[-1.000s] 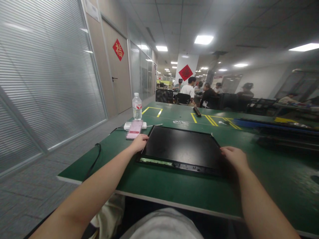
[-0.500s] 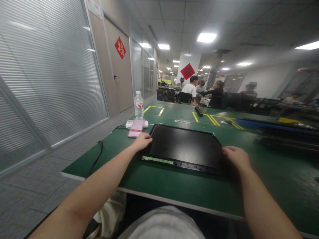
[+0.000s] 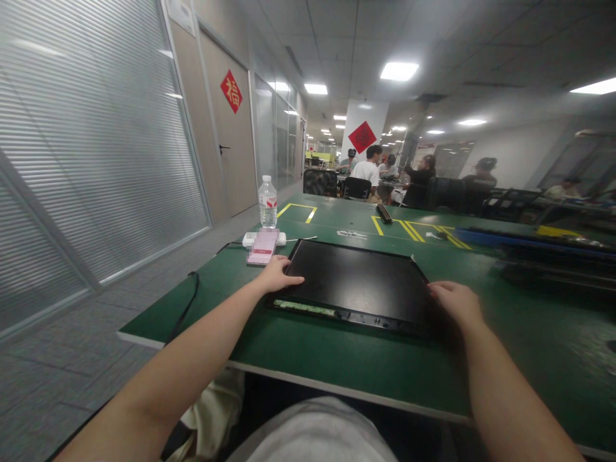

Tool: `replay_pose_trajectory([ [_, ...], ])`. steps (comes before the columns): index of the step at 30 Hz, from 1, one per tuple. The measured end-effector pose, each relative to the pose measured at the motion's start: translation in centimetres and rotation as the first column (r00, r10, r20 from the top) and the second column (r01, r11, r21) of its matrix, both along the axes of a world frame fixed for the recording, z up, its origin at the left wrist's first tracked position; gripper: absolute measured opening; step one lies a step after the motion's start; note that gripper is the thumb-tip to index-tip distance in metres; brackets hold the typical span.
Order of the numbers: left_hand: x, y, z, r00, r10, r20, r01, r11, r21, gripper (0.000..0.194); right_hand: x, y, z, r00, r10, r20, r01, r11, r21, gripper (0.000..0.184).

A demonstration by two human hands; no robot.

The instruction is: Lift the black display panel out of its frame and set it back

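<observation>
A black display panel [image 3: 356,276] lies flat on the green table in front of me, with a strip of green circuit board [image 3: 305,308] along its near edge. My left hand [image 3: 278,274] is at the panel's left edge, its thumb stretched over the screen face and its fingers curled at the rim. At the right edge, my right hand [image 3: 455,301] has its thumb and fingers pressed together on the frame. The undersides of the fingers are partly hidden.
On the table [image 3: 308,359], a phone [image 3: 264,246] and a water bottle [image 3: 268,202] stand left of the panel. A black cable [image 3: 192,295] hangs over the left edge. Blurred blue and black parts [image 3: 520,240] lie at right. Several people sit farther back.
My left thumb has moved away from the fingers and out onto the screen face. My right hand and the panel have hardly moved.
</observation>
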State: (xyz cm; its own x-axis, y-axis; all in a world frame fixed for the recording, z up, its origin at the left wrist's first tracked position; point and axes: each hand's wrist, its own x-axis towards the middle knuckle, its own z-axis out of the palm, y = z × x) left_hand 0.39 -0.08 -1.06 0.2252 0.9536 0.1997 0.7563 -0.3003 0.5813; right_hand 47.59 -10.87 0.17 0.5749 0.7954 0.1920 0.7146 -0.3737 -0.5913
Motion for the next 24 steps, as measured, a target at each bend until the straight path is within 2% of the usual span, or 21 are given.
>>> replay_pose_trajectory([
  [12,-0.16,0.18,-0.18,1.000,-0.018,-0.007,0.018,1.000,0.019,0.071,0.18,0.11,-0.32,1.000,0.000,-0.004,0.000,1.000,0.001,0.034],
  [17,-0.13,0.23,-0.22,1.000,-0.018,-0.004,0.018,0.999,0.032,0.070,0.19,0.12,-0.43,0.999,-0.001,0.044,0.000,1.000,0.018,0.033],
  [24,-0.17,0.22,-0.40,1.000,-0.019,0.021,0.018,0.999,0.029,0.076,0.25,0.20,-0.46,1.000,-0.007,0.028,0.006,1.000,0.017,0.032],
])
